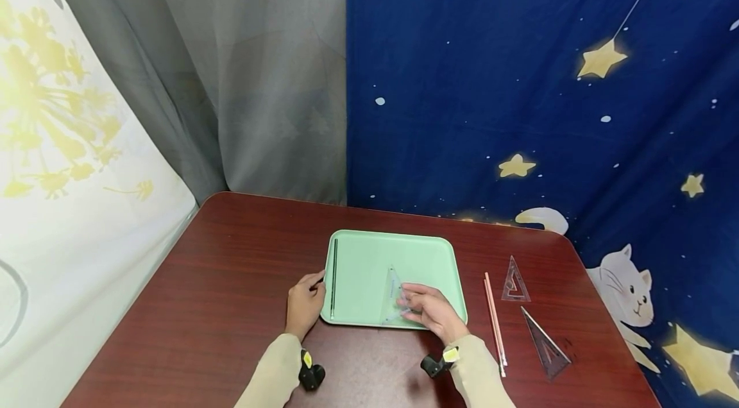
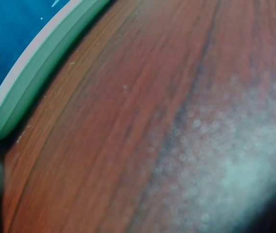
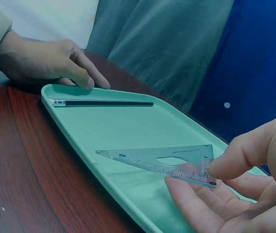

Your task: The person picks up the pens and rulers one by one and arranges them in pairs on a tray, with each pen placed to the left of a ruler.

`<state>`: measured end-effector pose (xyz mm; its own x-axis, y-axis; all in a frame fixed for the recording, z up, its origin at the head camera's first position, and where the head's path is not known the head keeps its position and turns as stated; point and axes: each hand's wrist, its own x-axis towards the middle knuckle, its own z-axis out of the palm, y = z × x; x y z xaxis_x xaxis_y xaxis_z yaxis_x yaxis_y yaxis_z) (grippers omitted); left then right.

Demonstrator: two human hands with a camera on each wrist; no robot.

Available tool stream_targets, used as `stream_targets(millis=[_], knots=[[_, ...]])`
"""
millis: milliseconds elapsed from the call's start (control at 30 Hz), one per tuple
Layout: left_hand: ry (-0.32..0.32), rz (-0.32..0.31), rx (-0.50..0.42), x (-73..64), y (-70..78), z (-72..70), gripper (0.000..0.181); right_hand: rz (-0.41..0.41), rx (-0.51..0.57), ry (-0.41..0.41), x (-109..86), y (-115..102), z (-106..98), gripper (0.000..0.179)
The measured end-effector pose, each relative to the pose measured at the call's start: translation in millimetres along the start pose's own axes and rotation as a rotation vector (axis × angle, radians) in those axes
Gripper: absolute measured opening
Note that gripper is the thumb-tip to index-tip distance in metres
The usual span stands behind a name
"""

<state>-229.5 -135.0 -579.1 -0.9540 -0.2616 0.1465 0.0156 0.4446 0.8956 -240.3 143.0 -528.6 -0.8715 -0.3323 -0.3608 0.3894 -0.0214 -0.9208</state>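
Observation:
A clear triangular set square [image 1: 390, 296] is pinched between the thumb and fingers of my right hand [image 1: 434, 309]. It is held flat and tilted over the right half of a light green tray [image 1: 360, 267], its long tip pointing left in the right wrist view. My left hand [image 1: 305, 306] grips the tray's left rim, the thumb on the edge. Just inside that rim lies a black pencil [image 3: 109, 103], parallel to the short side. The left wrist view shows mostly tabletop and only a sliver of fingers.
Right of the tray, two pink pencils [image 1: 493, 318] lie side by side. Beyond them are two more set squares, a clear one [image 1: 510, 295] farther back and a darker one [image 1: 537, 335] nearer. All stand on a reddish-brown wooden table [image 1: 231, 267], with curtains behind.

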Motion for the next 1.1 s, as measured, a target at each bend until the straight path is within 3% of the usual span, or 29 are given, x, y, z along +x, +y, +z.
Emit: stream_targets(millis=[700, 1100], knots=[[0.012, 0.011, 0.011, -0.4, 0.0, -0.1, 0.030, 0.020, 0.021, -0.011, 17.5, -1, 24, 0.055], [0.011, 0.038, 0.006, -0.7, 0.4, -0.5, 0.031, 0.002, 0.033, 0.025, 30.3, -4, 45, 0.051]])
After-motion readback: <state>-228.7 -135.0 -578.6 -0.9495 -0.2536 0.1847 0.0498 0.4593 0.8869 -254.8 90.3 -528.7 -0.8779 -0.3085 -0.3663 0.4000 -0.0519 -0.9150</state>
